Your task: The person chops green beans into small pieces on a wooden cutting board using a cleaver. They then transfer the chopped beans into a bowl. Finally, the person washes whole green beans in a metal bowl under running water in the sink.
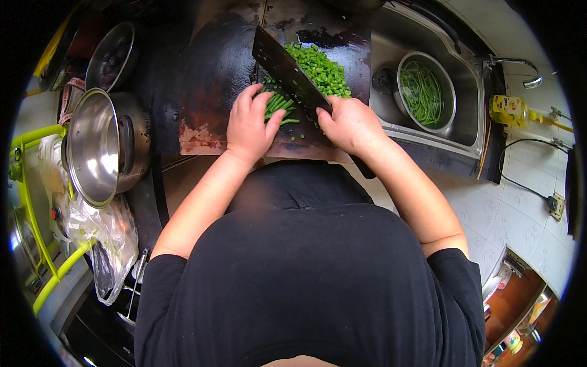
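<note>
Several uncut green beans point(278, 105) lie between the left hand's point(252, 122) thumb and fingers, set apart; firmness of hold cannot be told. The right hand's point(350, 125) fingers are closed around the knife point(286, 70), whose blade extends forward-left of them. Chopped bean pieces point(319, 70) lie ahead of the right fingers, beyond the blade.

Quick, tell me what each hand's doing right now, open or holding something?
Left hand: partly open, at the uncut green beans; whether it grips them can't be told.
Right hand: closed, holding the cleaver.
</note>
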The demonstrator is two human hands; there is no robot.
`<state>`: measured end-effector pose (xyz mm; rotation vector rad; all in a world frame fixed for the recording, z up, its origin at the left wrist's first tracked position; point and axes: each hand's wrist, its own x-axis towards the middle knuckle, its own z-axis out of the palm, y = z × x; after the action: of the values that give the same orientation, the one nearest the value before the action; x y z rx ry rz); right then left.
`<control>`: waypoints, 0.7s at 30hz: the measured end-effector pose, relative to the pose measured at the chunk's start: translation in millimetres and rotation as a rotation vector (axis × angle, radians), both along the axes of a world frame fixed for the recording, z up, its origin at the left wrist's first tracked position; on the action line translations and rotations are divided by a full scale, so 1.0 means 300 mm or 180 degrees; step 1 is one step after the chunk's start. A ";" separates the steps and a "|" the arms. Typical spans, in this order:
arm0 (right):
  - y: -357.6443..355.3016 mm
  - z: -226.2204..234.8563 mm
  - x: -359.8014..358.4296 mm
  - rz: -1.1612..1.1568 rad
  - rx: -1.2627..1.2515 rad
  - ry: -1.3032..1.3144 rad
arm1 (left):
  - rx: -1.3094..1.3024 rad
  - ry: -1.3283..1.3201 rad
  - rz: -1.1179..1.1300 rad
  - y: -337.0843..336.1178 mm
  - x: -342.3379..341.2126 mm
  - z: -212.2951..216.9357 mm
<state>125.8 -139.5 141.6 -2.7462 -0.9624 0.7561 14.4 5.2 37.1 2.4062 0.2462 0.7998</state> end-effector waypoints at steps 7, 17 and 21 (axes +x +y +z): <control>-0.002 -0.004 -0.004 0.0036 0.0057 -0.0043 | 0.0019 0.0038 -0.0122 -0.012 0.019 -0.062; -0.042 0.048 -0.045 -0.0014 0.0435 -0.0087 | 0.0273 0.0224 0.0146 -0.012 0.017 -0.034; -0.073 0.100 -0.074 0.0182 0.0535 -0.0096 | -0.0161 0.0206 0.0066 -0.014 0.010 -0.048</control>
<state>103.6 -161.4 171.8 -2.6027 -1.0627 0.6132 17.4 1.1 22.7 2.3879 0.3140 0.7173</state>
